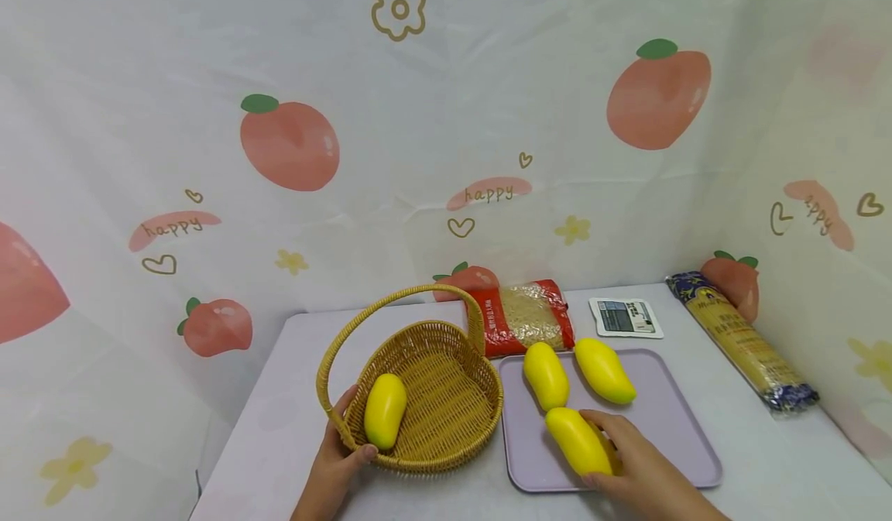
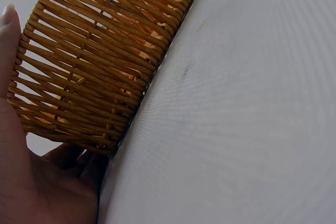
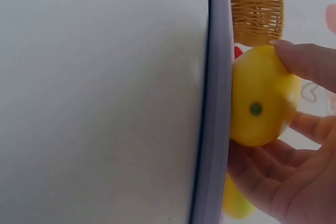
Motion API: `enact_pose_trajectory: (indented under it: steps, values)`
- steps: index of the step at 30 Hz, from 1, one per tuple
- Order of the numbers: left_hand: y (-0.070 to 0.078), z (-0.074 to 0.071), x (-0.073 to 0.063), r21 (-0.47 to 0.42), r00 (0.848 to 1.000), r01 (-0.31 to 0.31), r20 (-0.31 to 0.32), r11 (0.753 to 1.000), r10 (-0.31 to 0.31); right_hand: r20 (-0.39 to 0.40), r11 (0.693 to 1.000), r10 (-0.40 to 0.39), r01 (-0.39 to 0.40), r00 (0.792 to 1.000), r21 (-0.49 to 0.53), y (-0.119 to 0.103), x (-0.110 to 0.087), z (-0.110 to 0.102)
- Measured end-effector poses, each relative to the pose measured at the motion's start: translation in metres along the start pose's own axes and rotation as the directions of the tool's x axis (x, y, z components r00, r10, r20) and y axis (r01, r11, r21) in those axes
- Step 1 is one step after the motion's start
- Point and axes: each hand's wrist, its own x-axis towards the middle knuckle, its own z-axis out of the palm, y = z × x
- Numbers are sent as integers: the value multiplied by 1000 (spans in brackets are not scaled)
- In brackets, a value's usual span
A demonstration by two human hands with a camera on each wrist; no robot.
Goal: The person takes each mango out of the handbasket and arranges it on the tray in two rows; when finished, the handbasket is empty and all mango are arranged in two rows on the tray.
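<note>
A round wicker basket (image 1: pixel 449 409) with a tall arched handle stands on the left part of the table, with one yellow mango (image 1: pixel 385 411) lying inside against its left wall. My left hand (image 1: pixel 333 463) grips the basket's left side, thumb at the rim; the wrist view shows the woven wall (image 2: pixel 100 56) beside the palm. To the right, my right hand (image 1: pixel 637 457) holds another mango (image 1: pixel 574 437) between thumb and fingers, low over the lilac tray (image 1: pixel 672 420). Two more mangoes (image 1: pixel 547 375) lie farther back on that tray.
Behind the basket and tray lies a red-edged bag of dry noodles (image 1: pixel 530 316). A small white flat packet (image 1: pixel 626 318) sits behind the tray. At the right edge is a long pack of pasta (image 1: pixel 739 339). A printed cloth wall (image 1: pixel 418 134) stands behind the table.
</note>
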Motion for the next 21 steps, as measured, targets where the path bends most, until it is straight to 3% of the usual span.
enact_pose_trajectory:
  steps: [16,21]
  values:
    - [-5,-1,1,-32,1000,1,7,1000,0,-2,999,33,-33,999,-31,-1,4,-4]
    - [-3,-1,1,-24,1000,-10,9,1000,10,11,1000,6,-6,1000,8,-1,3,-2]
